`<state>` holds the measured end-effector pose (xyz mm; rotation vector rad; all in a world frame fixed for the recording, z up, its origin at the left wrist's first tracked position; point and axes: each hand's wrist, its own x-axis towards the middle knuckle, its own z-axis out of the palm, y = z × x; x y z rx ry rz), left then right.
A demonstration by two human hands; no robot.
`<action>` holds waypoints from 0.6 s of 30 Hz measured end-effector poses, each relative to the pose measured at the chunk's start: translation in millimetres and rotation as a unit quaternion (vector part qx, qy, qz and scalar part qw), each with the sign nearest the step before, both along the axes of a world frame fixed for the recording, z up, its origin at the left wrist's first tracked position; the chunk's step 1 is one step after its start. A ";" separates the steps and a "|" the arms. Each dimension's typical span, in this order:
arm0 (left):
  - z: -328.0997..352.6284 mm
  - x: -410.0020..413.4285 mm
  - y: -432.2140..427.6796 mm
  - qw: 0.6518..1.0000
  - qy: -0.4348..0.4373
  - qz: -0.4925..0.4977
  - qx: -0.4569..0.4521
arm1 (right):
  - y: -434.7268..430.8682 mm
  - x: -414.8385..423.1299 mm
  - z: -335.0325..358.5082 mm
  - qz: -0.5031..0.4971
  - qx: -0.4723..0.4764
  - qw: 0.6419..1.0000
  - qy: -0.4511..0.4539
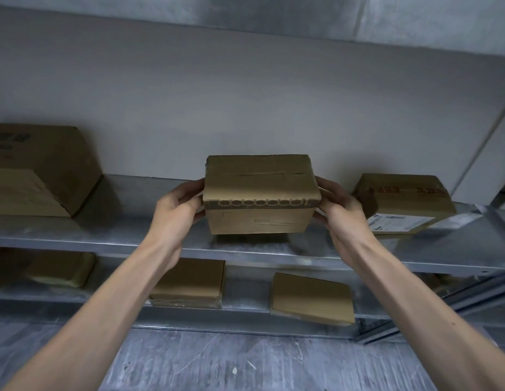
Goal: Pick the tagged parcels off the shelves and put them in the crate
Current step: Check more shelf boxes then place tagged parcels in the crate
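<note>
Gripping: left hand (pixel 176 214) and right hand (pixel 340 211) clamp the parcel's (pixel 261 194) two ends
Parcel: raised just above the upper shelf (pixel 118 235)
Neighbour: labelled box (pixel 405 204) just right

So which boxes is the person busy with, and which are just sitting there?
Busy with: the middle box, gripped by the left hand and the right hand.

Just sitting: big box, labelled box, three lower-shelf boxes.

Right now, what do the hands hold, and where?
A cardboard box, gripped at its two short ends: left hand, right hand.
</note>
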<state>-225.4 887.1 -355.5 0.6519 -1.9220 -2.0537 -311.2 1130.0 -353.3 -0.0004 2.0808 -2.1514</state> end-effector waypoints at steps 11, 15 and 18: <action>4.7 11.0 5.4 1.000 0.021 0.009 0.021 | -2.7 10.2 -2.6 -0.049 -0.035 0.998 0.013; 1.8 15.1 7.0 1.000 0.023 0.006 0.012 | -0.9 11.2 -7.6 -0.045 -0.020 0.999 0.021; -0.3 17.0 7.3 1.000 0.020 0.006 0.005 | 2.1 11.1 -7.1 -0.041 -0.006 0.999 0.026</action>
